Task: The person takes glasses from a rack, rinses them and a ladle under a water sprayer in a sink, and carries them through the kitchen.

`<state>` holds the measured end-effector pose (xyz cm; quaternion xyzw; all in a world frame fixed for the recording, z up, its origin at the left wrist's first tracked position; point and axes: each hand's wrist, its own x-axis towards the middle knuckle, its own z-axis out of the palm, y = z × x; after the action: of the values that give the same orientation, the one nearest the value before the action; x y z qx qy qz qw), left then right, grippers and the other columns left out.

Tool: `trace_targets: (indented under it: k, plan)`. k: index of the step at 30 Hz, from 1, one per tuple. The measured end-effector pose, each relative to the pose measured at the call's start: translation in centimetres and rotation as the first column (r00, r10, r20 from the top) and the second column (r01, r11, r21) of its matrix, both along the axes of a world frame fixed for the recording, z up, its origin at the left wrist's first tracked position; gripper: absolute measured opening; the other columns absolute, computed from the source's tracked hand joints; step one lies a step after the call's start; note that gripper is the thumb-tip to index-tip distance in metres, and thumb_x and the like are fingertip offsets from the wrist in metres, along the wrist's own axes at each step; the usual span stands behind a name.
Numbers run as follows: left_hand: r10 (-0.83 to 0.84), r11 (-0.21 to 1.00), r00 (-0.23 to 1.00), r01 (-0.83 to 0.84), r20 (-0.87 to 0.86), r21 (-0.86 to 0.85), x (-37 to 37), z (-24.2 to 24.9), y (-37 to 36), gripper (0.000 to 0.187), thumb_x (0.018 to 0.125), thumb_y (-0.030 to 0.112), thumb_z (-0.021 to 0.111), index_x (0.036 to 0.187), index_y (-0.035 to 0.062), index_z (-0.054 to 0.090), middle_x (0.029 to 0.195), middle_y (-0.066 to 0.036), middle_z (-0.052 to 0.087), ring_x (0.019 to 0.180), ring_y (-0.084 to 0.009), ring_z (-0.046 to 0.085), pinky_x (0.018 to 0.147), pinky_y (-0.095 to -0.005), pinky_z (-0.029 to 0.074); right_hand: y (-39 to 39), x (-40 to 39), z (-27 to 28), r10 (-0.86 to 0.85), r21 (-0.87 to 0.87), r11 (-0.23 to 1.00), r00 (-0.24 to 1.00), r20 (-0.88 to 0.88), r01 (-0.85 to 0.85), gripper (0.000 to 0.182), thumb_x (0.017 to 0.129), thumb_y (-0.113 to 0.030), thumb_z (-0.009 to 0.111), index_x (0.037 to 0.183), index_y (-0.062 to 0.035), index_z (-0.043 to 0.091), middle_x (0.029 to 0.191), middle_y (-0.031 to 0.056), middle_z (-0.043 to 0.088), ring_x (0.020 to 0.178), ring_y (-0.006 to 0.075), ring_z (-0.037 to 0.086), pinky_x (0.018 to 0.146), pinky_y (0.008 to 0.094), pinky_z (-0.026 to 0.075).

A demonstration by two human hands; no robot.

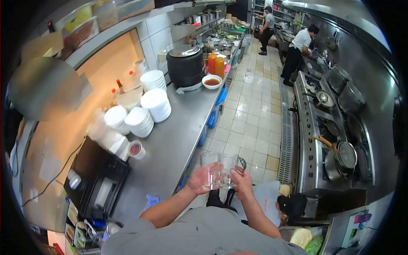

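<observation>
Two clear drinking glasses are held upright side by side in front of my body. My left hand (198, 180) is closed around the left glass (210, 160), its fingers showing through the clear wall. My right hand (242, 182) grips the right glass (229, 160). A round metal end, like a spoon or small ladle (242, 162), sticks up beside that glass at my right fingers; its handle is hidden. The glasses appear to touch or nearly touch, and I see no contents in them.
On the left, a steel counter (180, 127) carries stacked white bowls (156, 104), a black soup warmer (185, 66) and sauce bottles (215, 64). A stove (312, 140) with pans lines the right. A person (293, 208) is low beside my right arm; two people work farther back.
</observation>
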<state>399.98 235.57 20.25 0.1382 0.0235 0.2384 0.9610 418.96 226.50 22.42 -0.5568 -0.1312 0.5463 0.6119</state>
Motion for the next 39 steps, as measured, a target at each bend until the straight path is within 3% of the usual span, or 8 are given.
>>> trace_targets:
  k: [7,9,14,20,22,29,33,39]
  plan:
    - [-0.043,0.998,0.997,0.046,-0.064,0.042,12.5,0.7,18.4,0.076,0.09,0.052,0.067,0.149,0.0135,0.039,0.157,-0.006,0.038,0.145,-0.0365,0.034,0.102,-0.0596,0.049,18.2,12.5,-1.0,-0.069,0.073,0.995,0.997,0.027,0.066,0.063,0.09,-0.015,0.074,0.141,0.0065,0.044,0.122,0.0187,0.062,0.106,0.0232,0.066,0.085,0.0291,0.056]
    - [-0.035,0.999,0.999,0.035,0.011,0.025,15.4,1.4,22.6,0.072,0.092,0.043,0.068,0.15,0.0118,0.037,0.152,-0.007,0.042,0.141,-0.0321,0.041,0.1,-0.0583,0.051,22.3,15.3,0.5,-0.01,0.015,1.0,1.0,-0.023,0.011,0.068,0.089,-0.02,0.076,0.145,-0.0008,0.042,0.114,0.0113,0.066,0.101,0.0237,0.069,0.043,0.0201,0.038]
    - [0.042,0.991,0.999,-0.039,-0.019,0.126,22.5,4.2,33.7,0.08,0.089,0.042,0.072,0.152,0.0114,0.034,0.154,-0.005,0.039,0.141,-0.0278,0.04,0.108,-0.0509,0.045,33.5,23.1,3.2,0.085,0.076,0.994,0.989,-0.124,-0.076,0.07,0.088,-0.02,0.076,0.147,-0.0055,0.04,0.114,0.0115,0.066,0.096,0.018,0.07,0.041,0.0185,0.034]
    - [0.027,0.984,0.999,-0.032,0.029,0.176,33.2,2.6,48.0,0.089,0.086,0.047,0.074,0.154,0.011,0.03,0.155,-0.005,0.037,0.143,-0.0245,0.038,0.109,-0.0468,0.043,47.7,33.1,0.8,0.066,0.121,0.988,0.975,0.212,-0.094,0.066,0.089,-0.014,0.075,0.145,-0.0042,0.042,0.121,0.0139,0.065,0.101,0.0196,0.068,0.044,0.018,0.037]
    - [0.008,0.972,1.0,-0.002,-0.022,0.236,37.8,2.8,53.3,0.101,0.08,0.05,0.08,0.155,0.0079,0.026,0.163,-0.007,0.024,0.15,-0.0284,0.025,0.113,-0.0505,0.039,52.1,37.9,1.4,0.05,0.115,0.991,0.993,0.107,-0.062,0.066,0.087,-0.013,0.076,0.142,0.0037,0.042,0.126,0.0128,0.064,0.103,0.0161,0.066,0.072,0.0258,0.055]
    - [-0.282,0.945,0.959,0.272,0.033,0.183,55.7,4.6,68.3,0.093,0.088,0.047,0.073,0.157,0.0107,0.024,0.163,-0.005,0.024,0.151,-0.0309,0.023,0.112,-0.0514,0.039,62.6,52.9,5.2,-0.159,0.034,0.987,0.986,0.041,0.158,0.056,0.09,-0.016,0.074,0.137,0.0022,0.05,0.113,0.0085,0.067,0.097,0.0106,0.066,0.04,0.0176,0.033]
    - [-0.361,0.92,0.931,0.344,0.062,0.189,65.1,3.2,76.4,0.08,0.094,0.043,0.066,0.157,0.0131,0.027,0.163,-0.005,0.023,0.151,-0.0303,0.022,0.106,-0.049,0.046,69.5,60.5,3.4,-0.283,0.038,0.959,0.942,0.181,0.281,0.043,0.09,-0.017,0.074,0.128,-0.0019,0.061,0.104,0.0059,0.066,0.065,0.0044,0.057,0.039,0.0176,0.031]
    - [-0.195,0.959,0.981,0.186,0.02,0.215,74.8,0.9,88.5,0.083,0.09,0.056,0.064,0.155,0.0167,0.032,0.165,-0.007,0.018,0.151,-0.0397,0.018,0.108,-0.0585,0.041,83.7,73.8,2.1,-0.12,-0.058,0.989,0.972,0.201,0.134,0.03,0.095,-0.028,0.068,0.108,-0.001,0.07,0.085,0.0008,0.063,0.057,0.0037,0.047,0.044,0.0214,0.028]
